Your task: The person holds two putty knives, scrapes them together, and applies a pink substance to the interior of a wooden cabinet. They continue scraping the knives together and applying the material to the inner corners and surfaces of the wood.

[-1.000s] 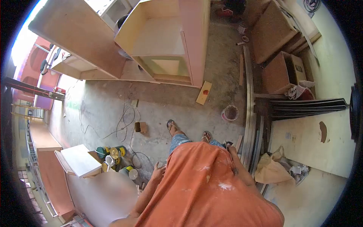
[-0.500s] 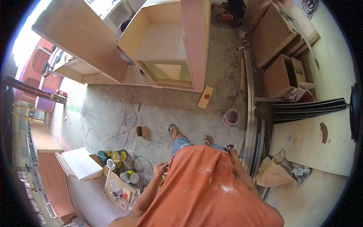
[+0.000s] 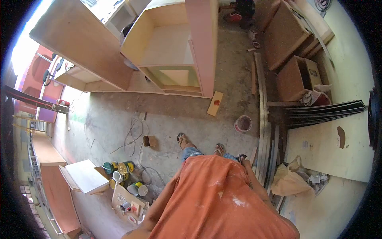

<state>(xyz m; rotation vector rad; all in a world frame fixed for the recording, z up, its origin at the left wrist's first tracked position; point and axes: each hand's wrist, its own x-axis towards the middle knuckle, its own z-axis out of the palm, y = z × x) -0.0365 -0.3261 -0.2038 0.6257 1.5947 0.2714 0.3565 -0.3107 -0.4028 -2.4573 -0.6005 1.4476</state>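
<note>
My right hand (image 3: 246,163) hangs at the right side of the orange shirt (image 3: 215,195), fingers closed round a small, dark, thin-edged object (image 3: 241,157). Its kind is too small to tell. My left forearm (image 3: 169,187) runs down along the shirt's left side, and the hand at its end is hidden behind the cloth. Beyond the shirt, my two sandalled feet (image 3: 182,139) stand on the concrete floor (image 3: 167,119). A small open brown box (image 3: 150,141) sits on the floor to the left of them.
A large unfinished wooden cabinet (image 3: 171,44) stands ahead. Paint cans (image 3: 126,167) and a board with tools (image 3: 121,195) lie at left. A bucket (image 3: 243,124), long metal bars (image 3: 262,119) and a crumpled bag (image 3: 288,179) are at right. Another person crouches at the far top.
My left hand, visible beside the shirt before, has moved inward behind it. My right hand stays at the right side. The view has shifted slightly.
</note>
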